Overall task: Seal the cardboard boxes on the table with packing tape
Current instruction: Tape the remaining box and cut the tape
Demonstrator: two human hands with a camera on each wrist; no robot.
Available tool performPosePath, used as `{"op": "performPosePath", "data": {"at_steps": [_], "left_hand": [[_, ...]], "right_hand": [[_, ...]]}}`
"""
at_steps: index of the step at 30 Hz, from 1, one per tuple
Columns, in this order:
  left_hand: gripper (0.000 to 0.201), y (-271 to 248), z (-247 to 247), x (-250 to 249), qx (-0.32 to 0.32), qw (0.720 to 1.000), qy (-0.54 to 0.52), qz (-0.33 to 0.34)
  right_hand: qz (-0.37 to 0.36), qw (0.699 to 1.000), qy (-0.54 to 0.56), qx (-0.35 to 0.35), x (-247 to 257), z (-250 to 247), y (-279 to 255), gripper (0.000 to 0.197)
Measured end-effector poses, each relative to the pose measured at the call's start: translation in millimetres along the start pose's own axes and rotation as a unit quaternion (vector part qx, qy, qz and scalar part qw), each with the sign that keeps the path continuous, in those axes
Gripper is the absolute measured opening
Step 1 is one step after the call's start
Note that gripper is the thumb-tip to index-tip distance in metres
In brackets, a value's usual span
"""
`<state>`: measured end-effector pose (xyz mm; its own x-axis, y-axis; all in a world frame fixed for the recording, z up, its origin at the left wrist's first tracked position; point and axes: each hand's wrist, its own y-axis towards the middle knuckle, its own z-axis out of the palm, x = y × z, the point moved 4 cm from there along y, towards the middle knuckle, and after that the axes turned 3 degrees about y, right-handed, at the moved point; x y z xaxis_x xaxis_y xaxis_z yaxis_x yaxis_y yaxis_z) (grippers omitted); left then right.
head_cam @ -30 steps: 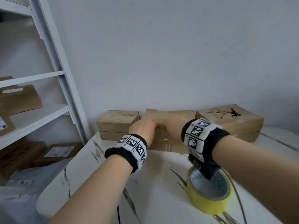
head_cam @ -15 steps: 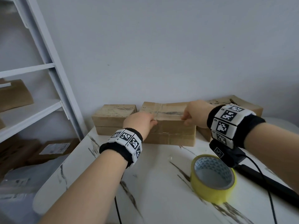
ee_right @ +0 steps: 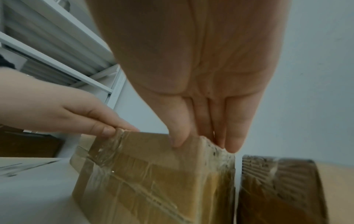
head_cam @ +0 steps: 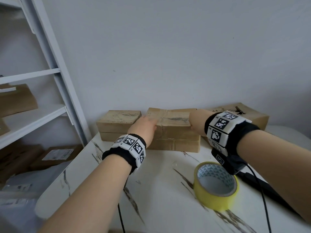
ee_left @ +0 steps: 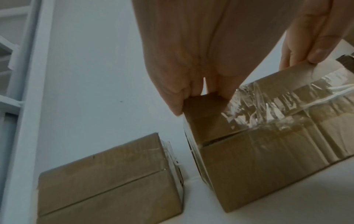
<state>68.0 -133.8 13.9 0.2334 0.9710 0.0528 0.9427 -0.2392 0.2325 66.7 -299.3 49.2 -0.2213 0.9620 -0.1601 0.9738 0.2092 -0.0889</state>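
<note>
white shelving unit [head_cam: 55, 91] left of table | brown parcels [head_cam: 18, 100] on shelves | grey wall [head_cam: 168, 56] behind

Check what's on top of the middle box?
Clear tape crosses the middle box. The left hand and right hand grip its top ends. The top under their fingers is hidden.

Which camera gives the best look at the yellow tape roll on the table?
The head view. It shows the whole yellow tape roll lying flat on the table, near the right wrist and untouched. Neither wrist view shows it; both show only hands and boxes.
</note>
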Motion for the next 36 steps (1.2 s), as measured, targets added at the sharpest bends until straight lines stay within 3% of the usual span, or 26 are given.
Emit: {"op": "performPosePath", "data": {"at_steps": [5, 8, 11, 13, 17, 19, 24, 27, 29, 32, 36], "left_hand": [[0.028, 3, -3, 5, 0.06, 0.997, 0.026, -0.049], [0.048, -1, -5, -6, 0.064, 0.995, 0.052, -0.062], [0.057, -6, -9, -46, 0.026, 0.999, 0.032, 0.018], [0.057, -6, -8, -74, 0.041, 0.997, 0.006, 0.061], [0.065, 3, 3, -94, 0.095, 0.995, -0.001, 0.032], [0.067, 7, 5, -94, 0.093, 0.995, 0.009, 0.03], [0.062, 17, -5, -99, 0.1, 0.995, 0.03, -0.001], [0.063, 18, -21, -133, 0.06, 0.997, 0.011, 0.046], [0.063, 19, -26, -159, 0.071, 0.994, 0.003, 0.079], [0.059, 23, -26, -181, 0.159, 0.985, 0.022, 0.07], [0.045, 16, -36, -190, 0.177, 0.981, 0.016, 0.072]], "right_hand": [[-0.009, 0.999, -0.002, 0.049, -1, 0, -19, 0.028], [-0.005, 0.996, 0.084, 0.01, -21, 4, -23, 0.034], [0.033, 0.988, 0.137, -0.057, -56, 8, -29, 0.036], [0.073, 0.988, 0.122, -0.057, -79, 16, -35, 0.045], [0.069, 0.989, 0.13, -0.018, -105, 37, -47, 0.064], [0.062, 0.989, 0.13, -0.023, -110, 43, -52, 0.063], [0.036, 0.989, 0.131, -0.063, -113, 40, -63, 0.046], [0.092, 0.97, 0.189, -0.12, -136, 33, -70, 0.048], [0.138, 0.966, 0.2, -0.086, -157, 37, -72, 0.055], [0.128, 0.974, 0.186, 0.003, -167, 50, -80, 0.054], [0.102, 0.984, 0.143, -0.014, -172, 52, -98, 0.044]]}}
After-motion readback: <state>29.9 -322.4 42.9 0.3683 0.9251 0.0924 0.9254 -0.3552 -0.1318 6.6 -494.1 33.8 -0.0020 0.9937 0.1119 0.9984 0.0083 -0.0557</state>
